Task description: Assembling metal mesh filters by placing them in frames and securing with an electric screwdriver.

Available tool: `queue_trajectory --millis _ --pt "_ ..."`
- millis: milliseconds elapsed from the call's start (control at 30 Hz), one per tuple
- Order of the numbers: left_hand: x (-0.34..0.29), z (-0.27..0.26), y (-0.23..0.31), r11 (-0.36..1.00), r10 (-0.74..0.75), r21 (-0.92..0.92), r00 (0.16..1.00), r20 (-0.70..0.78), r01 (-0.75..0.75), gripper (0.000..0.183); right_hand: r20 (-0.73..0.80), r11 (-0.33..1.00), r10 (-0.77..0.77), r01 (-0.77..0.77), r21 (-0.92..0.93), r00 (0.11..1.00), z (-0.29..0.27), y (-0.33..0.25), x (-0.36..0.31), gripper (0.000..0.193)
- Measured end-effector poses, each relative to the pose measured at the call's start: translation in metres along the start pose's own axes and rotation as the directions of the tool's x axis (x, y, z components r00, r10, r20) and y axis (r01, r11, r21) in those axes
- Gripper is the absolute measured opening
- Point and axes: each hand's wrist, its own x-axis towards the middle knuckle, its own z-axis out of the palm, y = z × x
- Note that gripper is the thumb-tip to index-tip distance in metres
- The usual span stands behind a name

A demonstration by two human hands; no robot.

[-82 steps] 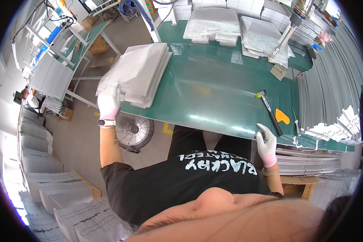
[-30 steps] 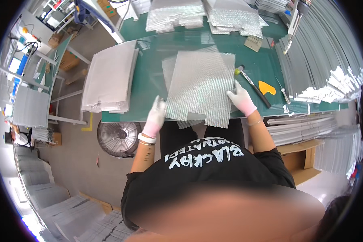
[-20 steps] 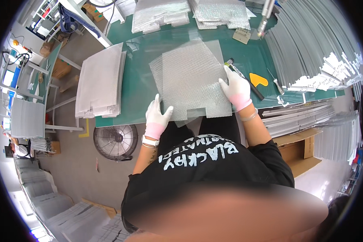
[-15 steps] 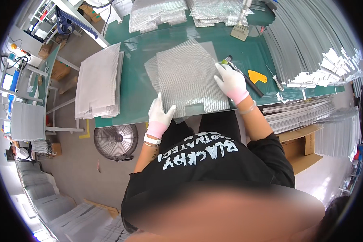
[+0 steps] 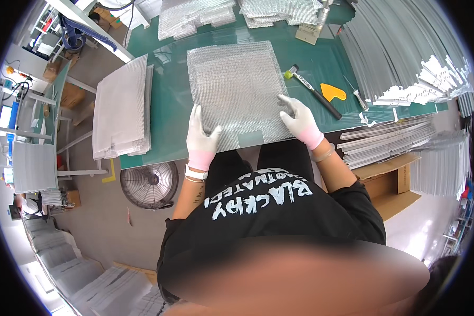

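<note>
Translucent, finely patterned sheets [image 5: 242, 89] lie stacked in front of me on the green table, their edges nearly lined up, with a rectangular notch at the near edge. My left hand [image 5: 201, 137], in a white glove with a pink cuff, rests at their left edge, fingers stretched forward and thumb apart. At the right edge is my right hand [image 5: 301, 122], gloved alike, with its fingers extended and slightly bent against the sheets. Neither hand is closed around anything. How many sheets lie there I cannot tell.
Right of the sheets lie a hammer [image 5: 316, 94], a yellow scraper [image 5: 333, 92] and a screwdriver [image 5: 360, 99]. Notched sheets form a pile [image 5: 120, 108] at left and more piles [image 5: 195, 17] at the back. Tall grey panels [image 5: 400, 47] stand at right. A fan [image 5: 150, 184] is on the floor.
The sheets, skewed against each other before, now lie squared up. My right hand has moved from the upper right edge down toward me; my left hand has slid forward along the left edge.
</note>
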Motion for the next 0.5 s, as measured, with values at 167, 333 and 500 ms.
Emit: queue_trajectory --millis 167,333,500 --pt "0.001 0.005 -0.009 0.995 -0.08 0.057 0.994 0.068 0.076 0.085 -0.052 0.993 0.031 -0.037 -0.112 0.998 0.009 0.001 -0.003 0.045" --pt "-0.002 0.009 -0.008 0.975 -0.143 0.187 0.982 0.124 0.118 0.082 -0.059 0.972 -0.068 0.053 -0.227 0.996 0.018 0.01 -0.002 0.043" --pt "-0.003 0.011 -0.003 0.979 -0.131 0.171 0.984 0.124 0.109 0.082 -0.042 0.952 -0.013 -0.001 -0.306 0.999 0.023 0.008 -0.008 0.045"
